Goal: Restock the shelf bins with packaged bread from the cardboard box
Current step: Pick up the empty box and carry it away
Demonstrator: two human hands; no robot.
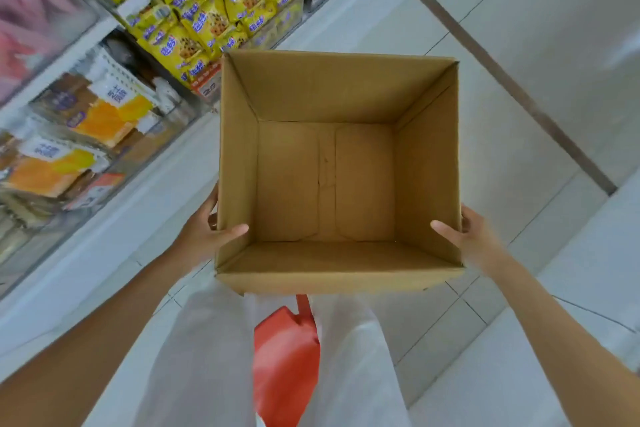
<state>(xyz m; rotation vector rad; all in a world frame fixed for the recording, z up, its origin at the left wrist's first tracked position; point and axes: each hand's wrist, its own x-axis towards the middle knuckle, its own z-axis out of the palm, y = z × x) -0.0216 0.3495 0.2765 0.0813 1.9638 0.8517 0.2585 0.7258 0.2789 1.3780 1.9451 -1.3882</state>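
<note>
Head view, looking straight down into the cardboard box [239, 156] — held off the floor [512, 107] in front of the person's legs, its far left corner just beside the shelf bins [187, 114].

Grip: left hand [207, 236] pinches the left wall, thumb hooked inside over the rim, fingers outside. Right hand [467, 239] does the same on the right wall.

Box contents: nothing, only bare bottom flaps and a centre seam. No packaged bread remains to lift out. By my reading the restock is done or nearly so, and the step in hand is carrying the empty box off.

To do it well: hold it level by both walls, swing the far corner clear of the bin fronts, and mind the red object [284, 357] low between the legs, partly hidden under the box.

Bins: the upper one is heaped with yellow packets [214, 21]. The lower ones hold orange-and-white packs [100, 121] — blurred, possibly the bread, cannot say.
</note>
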